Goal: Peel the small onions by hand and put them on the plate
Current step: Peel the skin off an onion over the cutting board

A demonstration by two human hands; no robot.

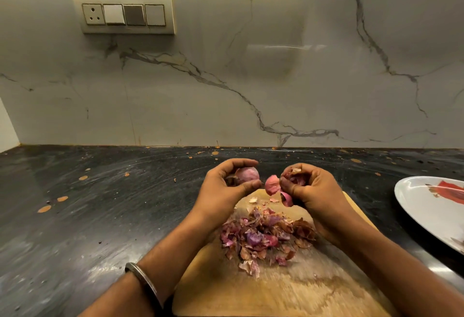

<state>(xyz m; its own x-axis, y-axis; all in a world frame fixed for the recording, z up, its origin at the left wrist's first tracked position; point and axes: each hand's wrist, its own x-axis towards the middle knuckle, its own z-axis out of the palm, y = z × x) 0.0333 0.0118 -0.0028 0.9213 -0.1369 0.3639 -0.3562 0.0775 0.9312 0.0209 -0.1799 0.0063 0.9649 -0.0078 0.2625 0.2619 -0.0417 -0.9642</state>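
My left hand (pixel 222 186) grips a small pink onion (pixel 247 175) between curled fingers and thumb, above the far end of a wooden cutting board (pixel 251 289). My right hand (pixel 310 191) holds a bunch of torn pink onion skin (pixel 272 184), with curls of it hanging from the fingertips. A heap of purple and brown peels (pixel 266 237) lies on the board under both hands. A white plate (pixel 424 213) with a red print sits at the right edge; no onions show on its visible part.
The black stone counter (pixel 100 216) carries orange spots and crumbs. A marble-patterned wall (pixel 251 78) closes the back, with a switch and socket panel (pixel 123 14) high on the left. A metal bangle (pixel 143 279) circles my left wrist.
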